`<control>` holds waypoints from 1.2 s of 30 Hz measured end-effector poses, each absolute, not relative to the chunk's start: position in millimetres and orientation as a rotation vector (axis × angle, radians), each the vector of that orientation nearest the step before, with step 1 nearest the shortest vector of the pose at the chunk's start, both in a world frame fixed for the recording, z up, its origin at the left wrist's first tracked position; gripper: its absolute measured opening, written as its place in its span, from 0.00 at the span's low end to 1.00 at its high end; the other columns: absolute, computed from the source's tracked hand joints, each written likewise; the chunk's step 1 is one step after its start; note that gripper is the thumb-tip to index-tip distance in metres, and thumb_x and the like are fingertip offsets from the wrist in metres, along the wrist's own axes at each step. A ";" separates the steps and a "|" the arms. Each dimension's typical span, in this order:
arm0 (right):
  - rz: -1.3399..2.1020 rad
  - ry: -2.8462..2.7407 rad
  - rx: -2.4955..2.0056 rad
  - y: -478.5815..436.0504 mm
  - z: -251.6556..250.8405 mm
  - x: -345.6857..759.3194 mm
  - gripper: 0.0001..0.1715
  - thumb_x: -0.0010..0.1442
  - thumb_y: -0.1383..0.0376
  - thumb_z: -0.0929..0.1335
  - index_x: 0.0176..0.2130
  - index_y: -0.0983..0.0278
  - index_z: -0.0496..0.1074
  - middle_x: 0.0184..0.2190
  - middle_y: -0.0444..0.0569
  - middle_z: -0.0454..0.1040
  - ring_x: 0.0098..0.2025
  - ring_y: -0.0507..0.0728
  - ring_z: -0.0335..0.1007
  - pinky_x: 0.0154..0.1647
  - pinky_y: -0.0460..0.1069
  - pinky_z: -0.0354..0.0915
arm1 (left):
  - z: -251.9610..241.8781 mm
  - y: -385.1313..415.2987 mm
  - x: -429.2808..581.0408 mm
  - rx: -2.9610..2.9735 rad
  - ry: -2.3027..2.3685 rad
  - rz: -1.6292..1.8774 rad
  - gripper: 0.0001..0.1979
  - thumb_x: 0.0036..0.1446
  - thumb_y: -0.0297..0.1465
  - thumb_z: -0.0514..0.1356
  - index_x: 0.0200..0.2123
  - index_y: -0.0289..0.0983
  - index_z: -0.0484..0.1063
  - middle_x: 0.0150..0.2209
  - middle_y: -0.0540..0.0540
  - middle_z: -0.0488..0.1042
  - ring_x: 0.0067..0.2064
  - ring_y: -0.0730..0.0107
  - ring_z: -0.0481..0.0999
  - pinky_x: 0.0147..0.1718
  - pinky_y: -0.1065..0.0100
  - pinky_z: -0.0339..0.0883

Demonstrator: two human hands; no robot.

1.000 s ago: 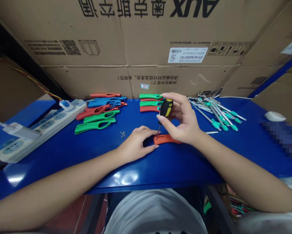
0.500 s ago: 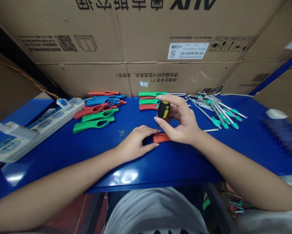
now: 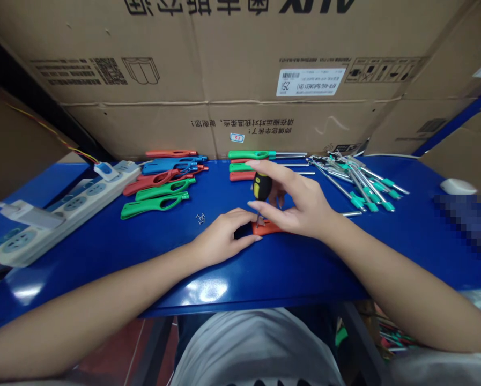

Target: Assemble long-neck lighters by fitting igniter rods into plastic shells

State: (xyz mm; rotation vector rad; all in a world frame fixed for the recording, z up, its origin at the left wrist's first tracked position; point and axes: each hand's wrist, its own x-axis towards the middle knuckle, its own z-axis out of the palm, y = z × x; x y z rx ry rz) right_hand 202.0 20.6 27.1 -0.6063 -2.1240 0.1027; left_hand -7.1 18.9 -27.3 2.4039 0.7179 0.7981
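My right hand (image 3: 300,206) grips a small screwdriver (image 3: 261,187) with a black and yellow handle, held upright, its tip down on an orange plastic handle piece (image 3: 267,229) lying on the blue table (image 3: 143,252). The index finger and thumb stretch out around the screwdriver's handle. My left hand (image 3: 224,236) rests on the table, fingers curled against the left end of the orange piece, pinning it.
Green, red and blue plastic handles (image 3: 162,182) lie at the back left, more handles (image 3: 246,166) behind my hands. Several metal rods with teal tips (image 3: 356,182) are piled back right. A white power strip (image 3: 59,206) lies left, small screws (image 3: 200,219) nearby, cardboard boxes (image 3: 240,69) behind.
My right hand has lowered and turned on the screwdriver, fingers now stretched flatter across it. The left hand and orange piece have stayed put.
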 end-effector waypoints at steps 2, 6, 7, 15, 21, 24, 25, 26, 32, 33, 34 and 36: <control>0.299 -2.157 -0.651 18.6 30.8 201.6 0.33 0.69 0.63 0.65 0.69 0.56 0.54 0.63 0.54 0.68 0.40 0.54 0.78 0.33 0.48 0.77 | -26.6 18.4 -6.9 2.396 0.740 0.790 0.14 0.61 0.31 0.66 0.49 0.37 0.74 0.48 0.43 0.80 0.50 0.61 0.79 0.52 0.60 0.72; 0.301 -2.161 -0.696 19.6 33.3 202.2 0.31 0.69 0.61 0.66 0.68 0.57 0.55 0.65 0.55 0.65 0.47 0.57 0.77 0.37 0.50 0.77 | -26.9 18.2 -7.0 2.394 0.753 0.792 0.12 0.61 0.31 0.66 0.47 0.37 0.74 0.46 0.44 0.80 0.49 0.62 0.79 0.52 0.61 0.71; 0.194 -2.160 -0.701 20.6 33.0 202.8 0.31 0.68 0.60 0.68 0.66 0.58 0.57 0.63 0.55 0.67 0.48 0.59 0.77 0.40 0.51 0.77 | -27.3 18.3 -7.1 2.396 0.753 0.790 0.12 0.61 0.31 0.66 0.48 0.37 0.74 0.46 0.44 0.80 0.50 0.61 0.79 0.52 0.60 0.71; 0.118 -2.172 -0.773 20.8 32.3 200.5 0.31 0.71 0.59 0.63 0.68 0.59 0.53 0.62 0.57 0.68 0.44 0.58 0.78 0.39 0.52 0.77 | -26.1 17.5 -6.8 2.350 0.774 0.789 0.12 0.60 0.32 0.67 0.46 0.37 0.75 0.46 0.44 0.81 0.49 0.61 0.79 0.52 0.60 0.71; 0.235 -2.160 -0.727 23.2 29.4 204.5 0.33 0.68 0.62 0.65 0.68 0.56 0.55 0.62 0.55 0.67 0.37 0.55 0.76 0.36 0.51 0.76 | -24.0 17.6 -6.6 2.372 0.744 0.759 0.13 0.62 0.32 0.66 0.49 0.37 0.75 0.48 0.44 0.80 0.51 0.61 0.78 0.54 0.59 0.70; 0.143 -2.166 -0.720 23.1 29.5 206.8 0.33 0.67 0.62 0.66 0.68 0.56 0.56 0.60 0.55 0.69 0.40 0.57 0.76 0.40 0.53 0.77 | -24.3 18.1 -6.8 2.393 0.706 0.759 0.14 0.63 0.32 0.64 0.51 0.38 0.74 0.50 0.43 0.80 0.52 0.60 0.77 0.55 0.57 0.70; 0.136 -2.169 -0.720 22.9 29.6 207.1 0.33 0.67 0.62 0.65 0.68 0.56 0.55 0.60 0.55 0.69 0.42 0.58 0.77 0.41 0.54 0.77 | -24.5 18.2 -7.0 2.398 0.696 0.764 0.14 0.64 0.32 0.64 0.52 0.38 0.74 0.50 0.43 0.80 0.53 0.60 0.77 0.55 0.56 0.70; 0.135 -2.170 -0.718 22.6 29.7 207.3 0.33 0.68 0.62 0.65 0.69 0.55 0.54 0.61 0.55 0.69 0.44 0.59 0.77 0.43 0.55 0.78 | -24.8 18.2 -7.1 2.401 0.690 0.769 0.14 0.64 0.32 0.64 0.52 0.39 0.74 0.51 0.43 0.80 0.53 0.59 0.77 0.55 0.56 0.70; 0.166 -2.139 -0.723 23.3 27.3 207.3 0.33 0.68 0.61 0.64 0.69 0.55 0.54 0.63 0.55 0.67 0.49 0.61 0.78 0.45 0.55 0.79 | -25.7 18.0 -7.5 2.414 0.698 0.770 0.15 0.64 0.32 0.64 0.53 0.38 0.73 0.50 0.42 0.79 0.53 0.60 0.77 0.55 0.57 0.70; 0.168 -2.135 -0.725 23.4 26.9 207.2 0.33 0.68 0.61 0.65 0.69 0.55 0.55 0.63 0.55 0.68 0.48 0.61 0.78 0.43 0.55 0.79 | -25.8 17.9 -7.5 2.414 0.699 0.771 0.15 0.64 0.32 0.64 0.53 0.38 0.73 0.50 0.42 0.79 0.53 0.60 0.77 0.54 0.57 0.70; 0.167 -2.132 -0.724 23.4 26.8 207.1 0.33 0.68 0.61 0.65 0.68 0.55 0.55 0.62 0.55 0.68 0.48 0.61 0.78 0.42 0.55 0.80 | -25.9 17.7 -7.4 2.415 0.701 0.770 0.15 0.64 0.32 0.64 0.53 0.38 0.73 0.50 0.42 0.79 0.53 0.60 0.77 0.54 0.57 0.70; 0.165 -2.127 -0.717 23.3 27.0 206.8 0.33 0.67 0.62 0.65 0.68 0.55 0.55 0.62 0.55 0.68 0.48 0.61 0.78 0.42 0.54 0.80 | -25.7 17.5 -7.4 2.415 0.710 0.764 0.15 0.63 0.32 0.64 0.53 0.38 0.73 0.50 0.43 0.79 0.52 0.60 0.77 0.54 0.57 0.70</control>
